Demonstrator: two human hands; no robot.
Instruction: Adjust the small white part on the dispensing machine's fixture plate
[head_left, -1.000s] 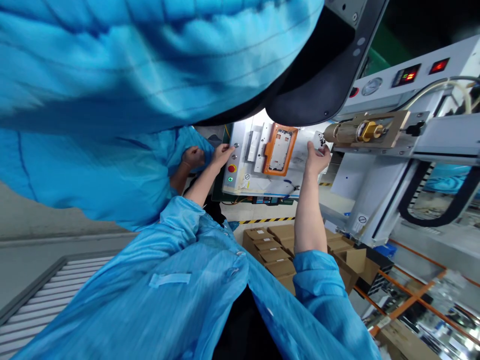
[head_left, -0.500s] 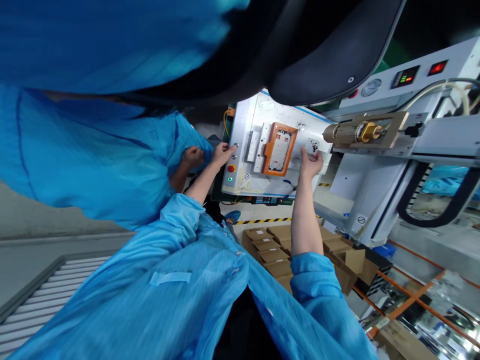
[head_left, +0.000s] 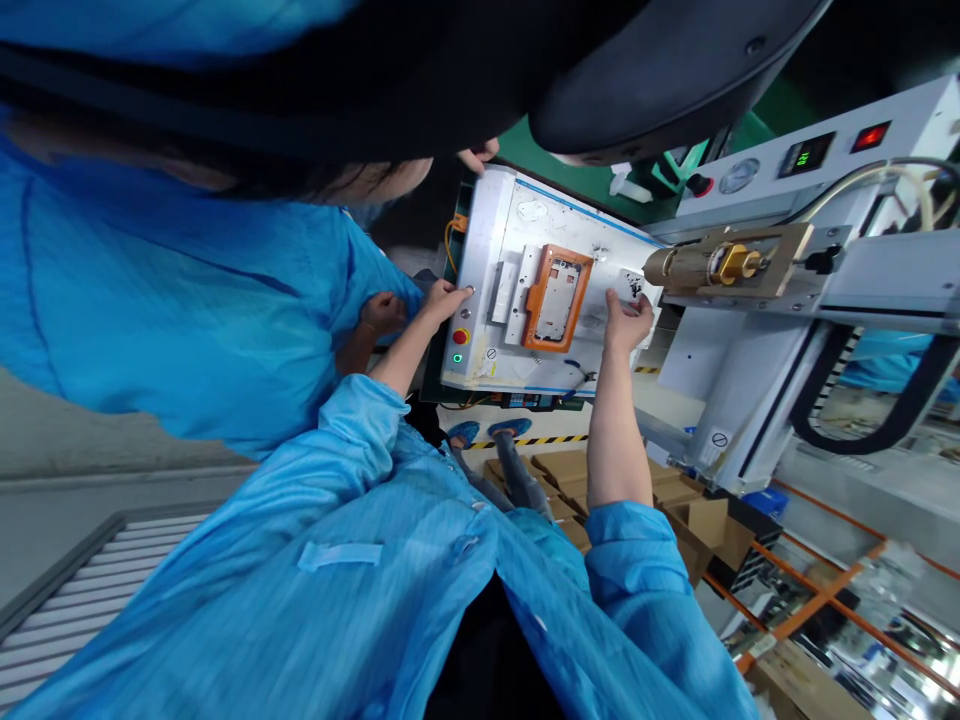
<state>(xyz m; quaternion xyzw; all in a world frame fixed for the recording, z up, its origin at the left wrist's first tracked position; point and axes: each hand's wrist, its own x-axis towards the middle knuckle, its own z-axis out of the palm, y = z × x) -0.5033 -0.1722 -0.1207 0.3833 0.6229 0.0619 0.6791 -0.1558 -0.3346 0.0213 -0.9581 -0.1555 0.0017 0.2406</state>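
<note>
The right hand (head_left: 626, 318) pinched a small printed label (head_left: 631, 284); the left hand (head_left: 444, 298), fingers spread, pressed a button (head_left: 470, 290), risking a misplaced label.

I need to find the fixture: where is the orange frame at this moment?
In the head view the orange frame lies in the middle of the white machine plate, between the left hand at the plate's edge and the right hand.

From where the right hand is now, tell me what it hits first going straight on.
Probably the brass nozzle: the right hand, holding a small white piece, points up toward it. Depth is unclear.
</note>
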